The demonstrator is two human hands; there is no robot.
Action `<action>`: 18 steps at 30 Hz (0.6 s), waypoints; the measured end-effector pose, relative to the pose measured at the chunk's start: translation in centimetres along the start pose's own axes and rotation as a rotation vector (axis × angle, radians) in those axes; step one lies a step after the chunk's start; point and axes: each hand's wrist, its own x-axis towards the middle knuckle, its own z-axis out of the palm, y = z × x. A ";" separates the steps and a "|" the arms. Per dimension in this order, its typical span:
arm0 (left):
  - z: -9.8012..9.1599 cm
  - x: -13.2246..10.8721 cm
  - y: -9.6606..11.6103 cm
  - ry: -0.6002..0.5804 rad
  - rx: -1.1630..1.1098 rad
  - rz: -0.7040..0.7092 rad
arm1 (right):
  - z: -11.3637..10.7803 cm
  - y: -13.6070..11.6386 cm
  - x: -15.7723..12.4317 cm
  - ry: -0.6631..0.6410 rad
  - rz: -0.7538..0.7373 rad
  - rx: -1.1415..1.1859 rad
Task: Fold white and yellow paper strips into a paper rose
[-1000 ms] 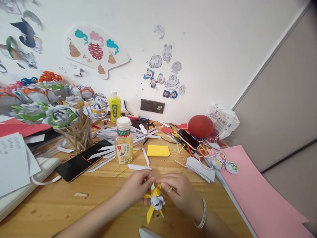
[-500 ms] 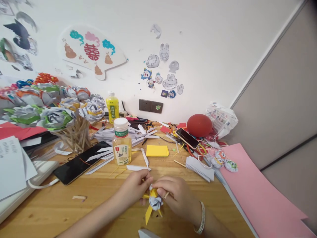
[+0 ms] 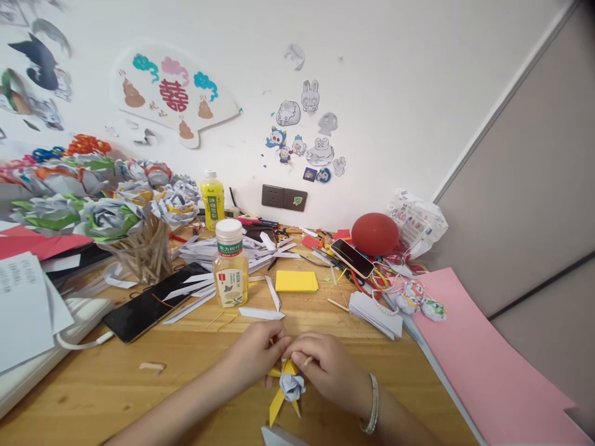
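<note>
A small paper flower (image 3: 292, 386), with grey-white folded petals and yellow paper strips (image 3: 277, 406) sticking out, hangs between my hands over the table. My left hand (image 3: 264, 348) pinches the flower's far side, with a yellow fold poking out beside its fingers. My right hand (image 3: 323, 365) is curled over the flower's top and right side, thumb and fingers pressed together. The end of a thin wooden stick (image 3: 307, 360) shows at my right thumb. My fingertips meet above the petals, and what lies between them is hidden. Folded white paper (image 3: 281, 436) lies at the near edge.
A tea bottle (image 3: 230, 272) stands ahead, left of a yellow paper stack (image 3: 296, 281). White paper slips (image 3: 377, 314) and a phone (image 3: 352, 257) lie to the right. At the left are a cup of finished paper flowers (image 3: 111, 218) and a black phone (image 3: 149, 306). Pink card (image 3: 488, 359) covers the right side.
My hands stay closed together at the flower, with my right hand and wrist slightly lower and further left. The flower has shifted a little downward. The view has moved slightly.
</note>
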 end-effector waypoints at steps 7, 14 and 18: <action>0.1 0.5 -0.8 -0.025 -0.044 -0.014 | 0.1 -0.2 -0.1 -0.002 -0.055 0.044; -0.4 0.8 -0.9 0.005 -0.099 0.029 | -1.1 -0.2 0.0 0.094 -0.075 0.102; -0.9 0.8 -0.5 0.036 -0.228 0.124 | -2.0 0.6 0.4 0.379 0.149 0.205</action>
